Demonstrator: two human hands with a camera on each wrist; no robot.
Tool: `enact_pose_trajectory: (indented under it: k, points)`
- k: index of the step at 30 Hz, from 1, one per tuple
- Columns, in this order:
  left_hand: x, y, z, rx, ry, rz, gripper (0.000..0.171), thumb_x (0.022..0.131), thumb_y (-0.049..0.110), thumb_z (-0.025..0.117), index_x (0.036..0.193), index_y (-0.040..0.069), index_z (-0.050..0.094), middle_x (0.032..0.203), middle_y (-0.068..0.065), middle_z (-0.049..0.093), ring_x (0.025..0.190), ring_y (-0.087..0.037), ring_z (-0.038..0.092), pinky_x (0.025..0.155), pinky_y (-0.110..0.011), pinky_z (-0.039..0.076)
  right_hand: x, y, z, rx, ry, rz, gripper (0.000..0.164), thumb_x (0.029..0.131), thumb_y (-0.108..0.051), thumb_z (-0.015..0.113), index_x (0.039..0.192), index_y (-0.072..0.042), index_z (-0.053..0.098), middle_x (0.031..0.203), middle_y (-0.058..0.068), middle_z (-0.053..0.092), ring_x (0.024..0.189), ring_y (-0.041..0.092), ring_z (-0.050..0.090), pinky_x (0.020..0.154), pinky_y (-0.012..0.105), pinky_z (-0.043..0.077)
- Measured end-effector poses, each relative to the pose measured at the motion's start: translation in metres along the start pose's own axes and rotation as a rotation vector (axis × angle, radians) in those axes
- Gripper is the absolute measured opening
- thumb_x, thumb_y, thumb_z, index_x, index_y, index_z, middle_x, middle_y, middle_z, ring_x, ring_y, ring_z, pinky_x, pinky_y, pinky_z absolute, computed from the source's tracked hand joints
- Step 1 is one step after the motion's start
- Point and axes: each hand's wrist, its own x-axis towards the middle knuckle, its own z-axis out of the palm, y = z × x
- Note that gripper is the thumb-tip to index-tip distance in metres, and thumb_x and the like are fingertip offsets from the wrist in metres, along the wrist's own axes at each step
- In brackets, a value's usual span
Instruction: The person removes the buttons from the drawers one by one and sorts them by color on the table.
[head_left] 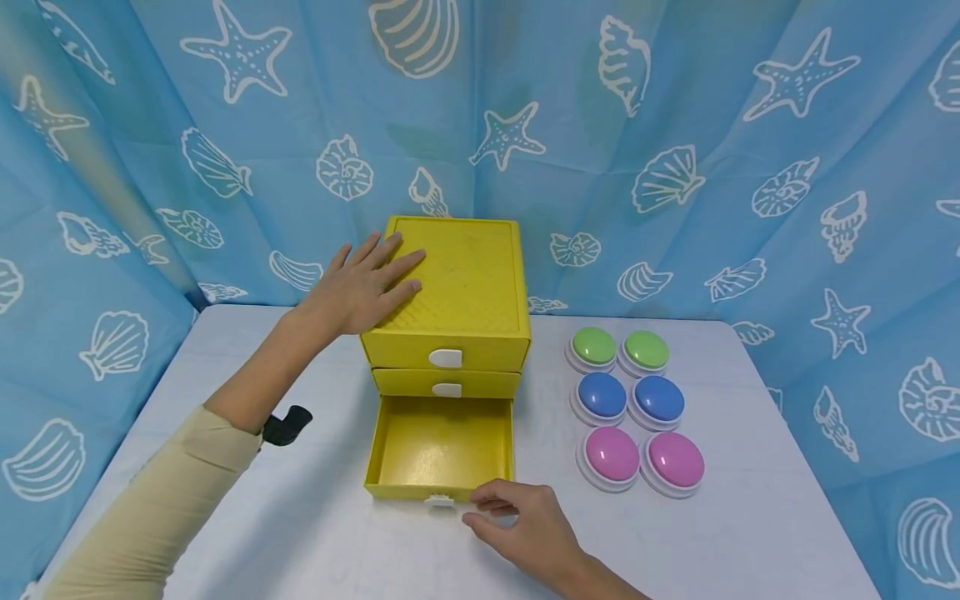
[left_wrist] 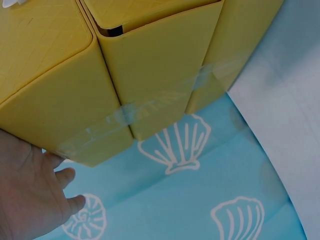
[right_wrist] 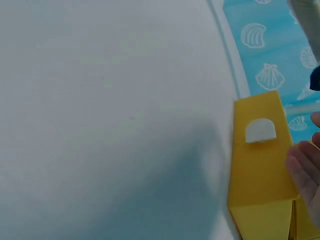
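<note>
A yellow three-drawer cabinet (head_left: 465,275) stands on the table, its bottom drawer (head_left: 442,442) pulled out with the yellow floor in sight. The two upper drawers are closed. Fingers spread, my left hand (head_left: 358,287) rests on the left part of the cabinet's top; the left wrist view shows that hand (left_wrist: 30,195) beside the cabinet's side. At the drawer's front right corner is my right hand (head_left: 532,529), fingers loosely bent and thumb apart from them. In the right wrist view its fingers (right_wrist: 302,167) lie close to the drawer front with the white handle (right_wrist: 260,131); contact is unclear.
Right of the cabinet, dome buttons on white bases stand in pairs: green (head_left: 594,345), blue (head_left: 602,394) and pink (head_left: 612,454). A blue curtain (head_left: 510,83) with white shell prints hangs behind and around the white table (head_left: 757,517).
</note>
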Motion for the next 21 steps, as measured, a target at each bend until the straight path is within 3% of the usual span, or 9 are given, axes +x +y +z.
enact_pose_trajectory:
  k: [5,10,21]
  points:
    - [0.0,0.0,0.0,-0.007,-0.002,0.0,0.063,0.107,0.055,0.023,0.162,0.026,0.015,0.167,-0.01,0.0,0.151,-0.033,-0.008,0.117,-0.06,-0.004,-0.001,0.004,0.007,-0.108,-0.006,-0.033,0.017,0.087,-0.019,0.08,0.098,-0.007,0.078,0.094,0.001,0.076,0.085,0.016,0.072,0.076,0.026,0.058]
    - [0.0,-0.001,0.001,-0.011,-0.001,0.0,0.064,0.106,0.056,0.022,0.162,0.026,0.015,0.167,-0.01,0.0,0.151,-0.033,-0.007,0.117,-0.06,-0.004,0.0,0.01,0.017,-0.231,0.045,-0.108,0.017,0.083,-0.014,0.083,0.099,-0.009,0.08,0.095,-0.003,0.076,0.087,0.012,0.072,0.077,0.025,0.057]
    - [0.001,-0.002,0.001,-0.013,0.0,0.003,0.064,0.106,0.056,0.022,0.162,0.026,0.015,0.167,-0.01,0.0,0.151,-0.033,-0.007,0.117,-0.06,-0.004,0.001,0.01,0.029,-0.288,0.007,-0.037,0.023,0.083,-0.013,0.083,0.104,-0.007,0.078,0.098,0.0,0.076,0.092,0.009,0.07,0.08,0.026,0.057]
